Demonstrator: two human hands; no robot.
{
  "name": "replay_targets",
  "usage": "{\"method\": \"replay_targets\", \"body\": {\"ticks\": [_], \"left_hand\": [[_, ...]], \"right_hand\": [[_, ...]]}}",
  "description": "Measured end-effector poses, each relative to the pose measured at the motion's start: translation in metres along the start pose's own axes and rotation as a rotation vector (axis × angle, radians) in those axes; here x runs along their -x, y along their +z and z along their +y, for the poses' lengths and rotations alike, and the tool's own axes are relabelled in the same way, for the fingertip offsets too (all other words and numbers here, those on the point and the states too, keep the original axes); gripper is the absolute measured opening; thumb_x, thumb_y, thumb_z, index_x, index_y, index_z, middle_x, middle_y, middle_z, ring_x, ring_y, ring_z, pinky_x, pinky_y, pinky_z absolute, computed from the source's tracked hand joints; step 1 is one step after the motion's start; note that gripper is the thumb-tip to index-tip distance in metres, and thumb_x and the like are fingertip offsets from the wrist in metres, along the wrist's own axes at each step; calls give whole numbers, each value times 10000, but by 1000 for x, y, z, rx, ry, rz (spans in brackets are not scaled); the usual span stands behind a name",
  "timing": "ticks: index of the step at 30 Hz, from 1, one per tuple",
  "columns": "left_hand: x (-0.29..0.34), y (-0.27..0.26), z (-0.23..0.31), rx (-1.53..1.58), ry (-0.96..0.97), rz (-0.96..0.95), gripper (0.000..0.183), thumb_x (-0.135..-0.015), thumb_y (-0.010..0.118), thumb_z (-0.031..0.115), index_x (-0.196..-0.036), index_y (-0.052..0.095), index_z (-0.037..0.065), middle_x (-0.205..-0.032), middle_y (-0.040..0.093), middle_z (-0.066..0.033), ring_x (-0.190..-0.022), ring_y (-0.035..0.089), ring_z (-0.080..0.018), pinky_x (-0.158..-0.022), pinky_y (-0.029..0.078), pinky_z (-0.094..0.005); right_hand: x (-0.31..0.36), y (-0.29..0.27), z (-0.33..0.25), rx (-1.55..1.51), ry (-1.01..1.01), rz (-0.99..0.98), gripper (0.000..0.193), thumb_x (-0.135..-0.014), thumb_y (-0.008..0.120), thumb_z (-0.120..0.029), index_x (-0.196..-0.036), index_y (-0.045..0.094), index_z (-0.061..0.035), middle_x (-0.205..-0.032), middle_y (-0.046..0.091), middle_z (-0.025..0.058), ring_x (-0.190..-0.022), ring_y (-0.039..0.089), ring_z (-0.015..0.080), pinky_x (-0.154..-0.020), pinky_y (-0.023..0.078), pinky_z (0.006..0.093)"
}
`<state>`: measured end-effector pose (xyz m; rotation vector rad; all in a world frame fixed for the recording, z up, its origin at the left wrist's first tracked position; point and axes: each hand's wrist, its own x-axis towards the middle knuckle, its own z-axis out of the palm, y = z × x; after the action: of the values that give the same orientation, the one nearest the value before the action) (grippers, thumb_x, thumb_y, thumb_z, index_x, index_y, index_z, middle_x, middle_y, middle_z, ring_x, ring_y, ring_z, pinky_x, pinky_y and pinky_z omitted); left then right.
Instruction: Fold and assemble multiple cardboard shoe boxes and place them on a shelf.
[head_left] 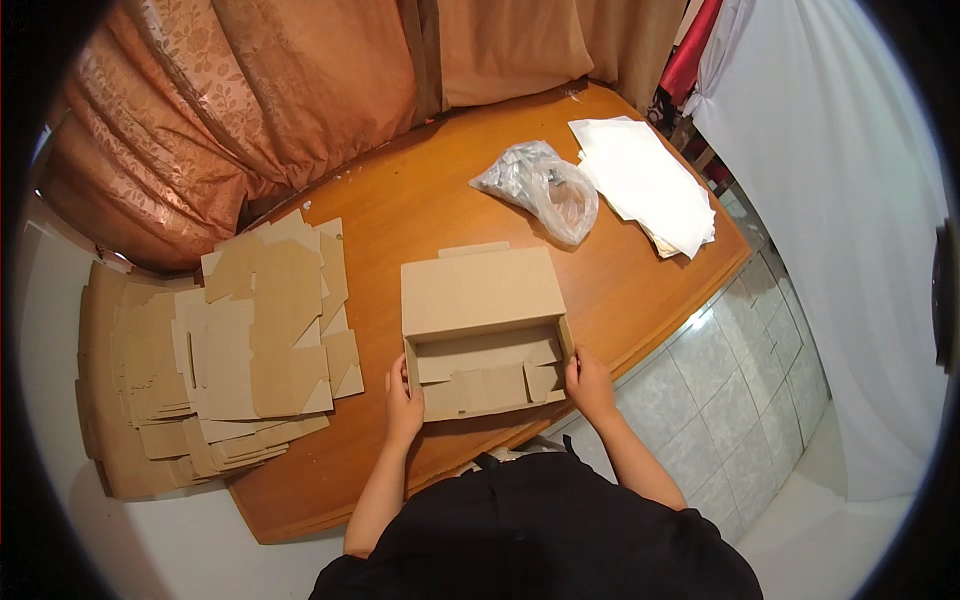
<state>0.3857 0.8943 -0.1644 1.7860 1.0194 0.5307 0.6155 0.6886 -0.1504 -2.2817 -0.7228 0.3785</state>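
Note:
A brown cardboard box (484,290) stands on the wooden table close to my body, its lid raised and tilted back at the far side. Inside, the near part shows folded flaps, and no loose item is visible there. My left hand (404,404) grips the box's left side wall, fingers wrapped along the outside. At the opposite end, my right hand (590,384) holds the right side wall near the front corner. Some fingertips of both hands are hidden against the cardboard.
Flat cardboard blanks (280,330) lie in a spread stack at the table's left. Farther back on the wooden table (400,190) sits a clear plastic bag (545,190) with unclear contents, beside white paper sheets (645,180). Orange curtains (300,80) hang along the far edge; tiled floor (690,390) lies right.

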Motion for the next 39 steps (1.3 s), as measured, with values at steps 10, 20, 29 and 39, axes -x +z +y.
{"method": "replay_targets", "body": {"ticks": [10, 20, 29, 39], "left_hand": [[37, -29, -7, -607, 798, -51, 248, -723, 717, 260, -918, 632, 131, -898, 589, -6, -979, 555, -151, -981, 240, -460], [5, -28, 47, -638, 651, -337, 344, -836, 573, 286, -1137, 586, 121, -1105, 584, -66, -1144, 500, -230, -1016, 146, -542], [-52, 61, 3, -1074, -163, -992, 907, -813, 363, 688, -1459, -67, 217, -1506, -152, -133, -1383, -130, -344, -1077, 2, -559], [-43, 78, -11, -1060, -261, -929, 985, -760, 398, 731, -1453, -92, 231, -1493, -205, -128, -1371, -187, -335, -1068, -41, -561]], "right_hand": [[53, -20, -1, 309, -706, 44, 252, -775, 630, -180, -1021, 617, -130, -971, 603, 26, -993, 553, 202, -959, 302, 494], [10, -19, -54, 178, -517, -409, 363, -821, 533, -243, -1148, 575, -91, -1157, 583, 116, -1118, 525, 278, -1069, 179, 543], [-45, 82, -31, 777, 32, -958, 982, -809, 417, -673, -1446, -107, -139, -1469, -200, 218, -1331, -182, 462, -1105, 24, 493], [-42, 83, -19, 567, 82, -900, 944, -831, 413, -640, -1445, -115, -155, -1479, -194, 191, -1341, -190, 426, -1111, -24, 469]]}}
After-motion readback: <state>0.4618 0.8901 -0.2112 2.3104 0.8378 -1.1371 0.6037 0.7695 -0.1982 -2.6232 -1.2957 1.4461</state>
